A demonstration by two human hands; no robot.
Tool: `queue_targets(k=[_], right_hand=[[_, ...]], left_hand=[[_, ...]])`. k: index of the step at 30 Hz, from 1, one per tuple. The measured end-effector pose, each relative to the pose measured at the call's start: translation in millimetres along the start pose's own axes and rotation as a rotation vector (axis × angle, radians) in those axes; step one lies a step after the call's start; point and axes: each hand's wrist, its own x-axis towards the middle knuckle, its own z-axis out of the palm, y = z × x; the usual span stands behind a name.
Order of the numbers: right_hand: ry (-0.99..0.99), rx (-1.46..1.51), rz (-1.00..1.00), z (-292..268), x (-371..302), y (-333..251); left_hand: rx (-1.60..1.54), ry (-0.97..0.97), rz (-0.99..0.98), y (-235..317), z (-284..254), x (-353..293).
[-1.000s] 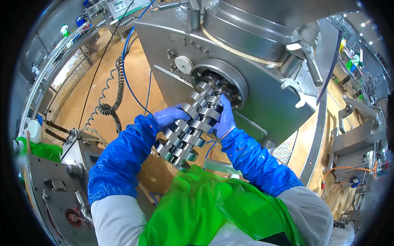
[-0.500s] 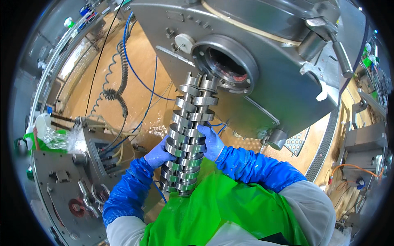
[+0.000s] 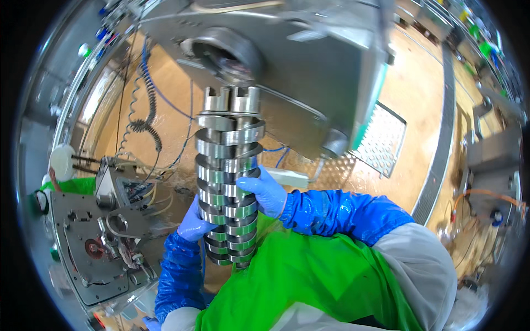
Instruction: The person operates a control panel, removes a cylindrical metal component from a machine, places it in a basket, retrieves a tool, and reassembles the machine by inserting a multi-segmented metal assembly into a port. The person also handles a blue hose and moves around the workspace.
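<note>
A pair of shiny steel feed screws [image 3: 231,149], lying side by side with meshed flights, points away from me with notched shaft ends at the far end. Around their left side, low down, my left hand [image 3: 194,223] is closed in a blue glove. My right hand [image 3: 268,192], also gloved, grips them from the right, its thumb lying over the flights. Their near ends rest close against my green apron [image 3: 309,276]. Just beyond the notched ends is the round opening [image 3: 243,52] of a large steel machine, with reddish residue inside.
At left stands a steel machine unit [image 3: 83,243] with hoses. A coiled cable [image 3: 149,105] hangs over the wet tan floor. On the right are a perforated metal plate [image 3: 381,140] and a floor drain [image 3: 436,171]. A blue glove [image 3: 152,323] shows at the lower left edge.
The machine and its opening have shifted up and left in view as my view turned. The screws, still in both hands, now point straighter ahead and look larger.
</note>
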Motion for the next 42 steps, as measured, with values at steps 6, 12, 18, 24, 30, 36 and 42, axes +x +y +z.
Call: queue_targets(k=[6, 12, 18, 24, 30, 36, 42], right_hand=[[0.026, 0.004, -0.08, -28.0, -131.5, -57.4], [0.113, 0.048, -0.263, -55.3, -235.5, -118.9], [0.306, 0.069, -0.385, -99.7, -275.7, -170.6], [0.491, 0.045, -0.505, -165.0, -275.9, -232.6], [0.56, -0.174, -0.543, -252.2, -265.7, -308.0], [0.569, -0.335, -0.458, -329.1, -272.8, -370.1], [0.48, -0.422, -0.395, -424.1, -267.3, -418.4]], left_hand=[[0.026, -0.15, -0.034, -0.7, 124.0, -14.4], [0.032, -0.458, -0.066, 5.9, 221.8, 20.3], [0.027, -0.735, -0.157, -2.2, 290.3, 106.3], [-0.102, -0.758, -0.125, -20.1, 364.4, 199.7], [-0.236, -0.73, -0.113, -62.5, 437.6, 302.7], [-0.184, -0.612, -0.113, -110.3, 489.6, 371.7], [-0.142, -0.56, -0.159, -158.7, 532.3, 440.9]])
